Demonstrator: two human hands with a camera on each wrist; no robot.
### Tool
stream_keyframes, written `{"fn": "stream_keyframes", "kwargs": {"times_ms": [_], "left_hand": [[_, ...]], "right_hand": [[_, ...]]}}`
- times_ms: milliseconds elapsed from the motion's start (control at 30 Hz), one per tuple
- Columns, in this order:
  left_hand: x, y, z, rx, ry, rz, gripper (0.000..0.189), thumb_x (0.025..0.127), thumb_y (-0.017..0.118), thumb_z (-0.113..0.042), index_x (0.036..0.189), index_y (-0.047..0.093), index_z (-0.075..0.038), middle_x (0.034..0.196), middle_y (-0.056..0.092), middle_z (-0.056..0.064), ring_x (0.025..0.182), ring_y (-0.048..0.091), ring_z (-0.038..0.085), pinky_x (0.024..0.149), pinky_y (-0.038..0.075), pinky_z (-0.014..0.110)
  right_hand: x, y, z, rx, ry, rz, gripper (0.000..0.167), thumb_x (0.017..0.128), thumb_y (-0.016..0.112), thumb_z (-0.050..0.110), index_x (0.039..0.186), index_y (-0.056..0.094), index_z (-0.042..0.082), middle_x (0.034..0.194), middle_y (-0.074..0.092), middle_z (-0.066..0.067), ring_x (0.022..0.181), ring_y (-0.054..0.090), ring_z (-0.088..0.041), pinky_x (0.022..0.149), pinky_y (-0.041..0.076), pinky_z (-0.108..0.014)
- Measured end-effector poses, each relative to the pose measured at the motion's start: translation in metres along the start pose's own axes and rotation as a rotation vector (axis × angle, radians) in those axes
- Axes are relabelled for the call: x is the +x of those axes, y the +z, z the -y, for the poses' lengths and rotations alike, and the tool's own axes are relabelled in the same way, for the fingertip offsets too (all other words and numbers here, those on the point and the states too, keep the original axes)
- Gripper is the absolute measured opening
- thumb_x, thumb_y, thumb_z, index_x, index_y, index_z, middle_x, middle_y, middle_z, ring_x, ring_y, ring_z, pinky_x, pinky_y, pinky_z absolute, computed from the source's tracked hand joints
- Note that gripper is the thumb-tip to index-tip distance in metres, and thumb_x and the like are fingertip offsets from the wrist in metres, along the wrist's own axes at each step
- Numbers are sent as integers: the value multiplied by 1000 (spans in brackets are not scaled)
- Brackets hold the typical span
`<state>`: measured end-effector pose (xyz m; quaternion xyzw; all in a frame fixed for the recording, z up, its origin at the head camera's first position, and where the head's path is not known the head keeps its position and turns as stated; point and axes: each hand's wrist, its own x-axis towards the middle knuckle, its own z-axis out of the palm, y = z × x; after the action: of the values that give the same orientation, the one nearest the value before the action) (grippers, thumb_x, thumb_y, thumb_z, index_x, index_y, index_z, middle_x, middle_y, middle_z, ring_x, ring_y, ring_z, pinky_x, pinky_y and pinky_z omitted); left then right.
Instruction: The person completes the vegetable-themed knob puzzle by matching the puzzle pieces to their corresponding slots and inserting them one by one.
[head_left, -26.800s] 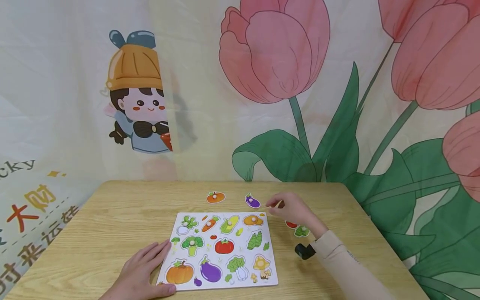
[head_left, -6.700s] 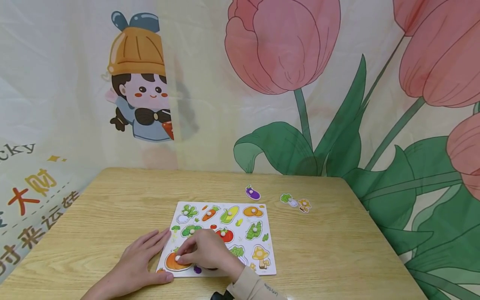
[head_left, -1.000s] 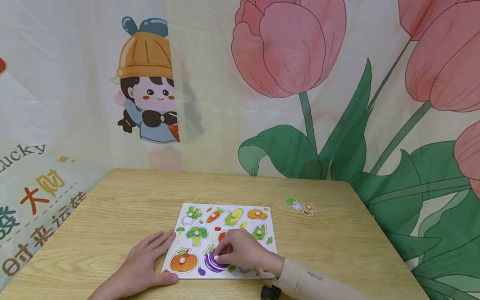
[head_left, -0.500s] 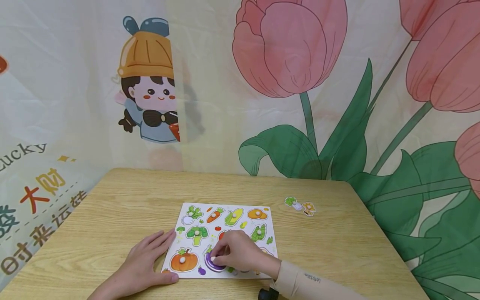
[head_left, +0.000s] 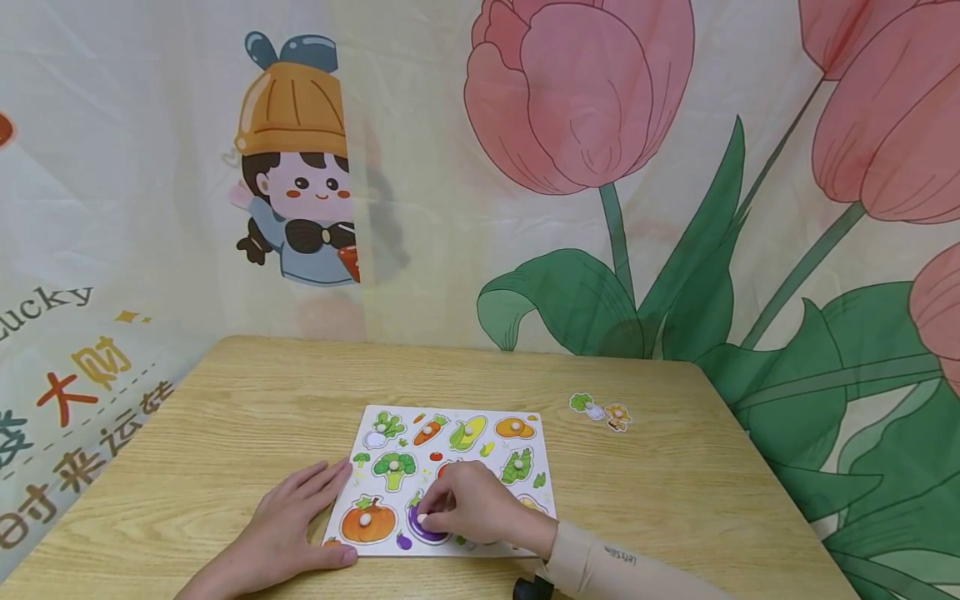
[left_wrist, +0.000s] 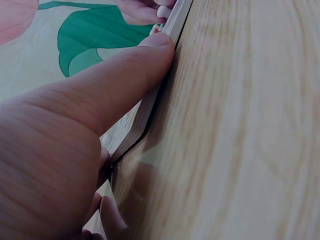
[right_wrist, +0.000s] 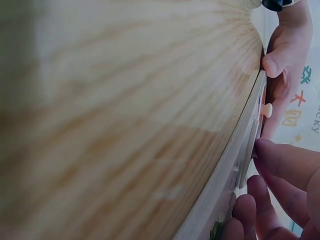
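My right hand [head_left: 476,504] pinches the small knob of an eggplant puzzle piece [head_left: 431,536] over the front row of a white vegetable peg puzzle board [head_left: 356,490]. In the right wrist view, the piece's edge [right_wrist: 250,152] stands slightly above the board's surface, with the fingertips at its knob. Along the board's left side lie the straight fingers of my left hand [head_left: 288,529], its thumb [left_wrist: 122,75] at the front edge. A pumpkin piece [head_left: 381,527] sits in its recess left of the eggplant. My right hand hides part of the front row and the tomato.
Bok choy [head_left: 583,405] and mushroom [head_left: 617,424] pieces lie close together on the wooden table [head_left: 660,500], behind and right of the board. Broccoli [head_left: 393,479], carrot [head_left: 428,432] and corn [head_left: 468,433] pieces sit in the board. A printed curtain [head_left: 420,167] hangs behind.
Pumpkin, tomato and leafy green pieces, loose earlier, now sit in the board. The eggplant piece has come from the back of the table to the front row, shifting slightly left in the last second.
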<state>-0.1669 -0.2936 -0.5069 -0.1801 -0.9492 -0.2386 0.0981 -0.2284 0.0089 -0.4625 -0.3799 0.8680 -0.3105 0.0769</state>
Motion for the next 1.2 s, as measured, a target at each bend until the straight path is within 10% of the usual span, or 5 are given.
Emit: {"fn": "stream_keyframes", "kwargs": {"times_ms": [1200], "left_hand": [[0,-2,-2,20,4,14,113,74,86,-70,158,50,-5,163,49,14,149,36,46,108,29,73]], "right_hand": [[0,-8,-2,6,16,47,6,92,86,18,96,85,23,82,64,20,75,56,4,69,48,-15]]}}
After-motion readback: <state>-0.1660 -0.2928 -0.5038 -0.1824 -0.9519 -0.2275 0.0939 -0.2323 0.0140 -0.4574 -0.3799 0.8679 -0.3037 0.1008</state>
